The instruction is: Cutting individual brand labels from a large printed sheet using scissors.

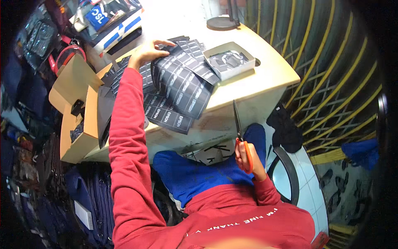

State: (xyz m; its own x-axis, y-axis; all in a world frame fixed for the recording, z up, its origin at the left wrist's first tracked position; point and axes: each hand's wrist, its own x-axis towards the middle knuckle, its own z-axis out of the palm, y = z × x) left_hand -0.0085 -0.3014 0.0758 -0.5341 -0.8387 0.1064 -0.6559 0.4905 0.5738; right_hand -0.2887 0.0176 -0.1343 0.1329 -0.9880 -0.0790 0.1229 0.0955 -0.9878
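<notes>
My left hand (146,53) reaches over the table and pinches the upper edge of a black sheet (182,76) printed with rows of white lettering. The sheet curves down across the table's front edge. Beneath and beside it lie more such black sheets (168,118), overlapping in a loose pile. In front of the table, above my lap, my right hand (258,162) grips a pair of scissors (238,122) with orange handles. Their dark blades point away from me and look closed, apart from the sheets.
A shallow grey box (232,74) with small cut black pieces stands right of the sheets. At left is an open cardboard box (78,143). A dark round stand base (223,23) sits at the table's back. Yellow-barred folding gate (331,79) runs along the right.
</notes>
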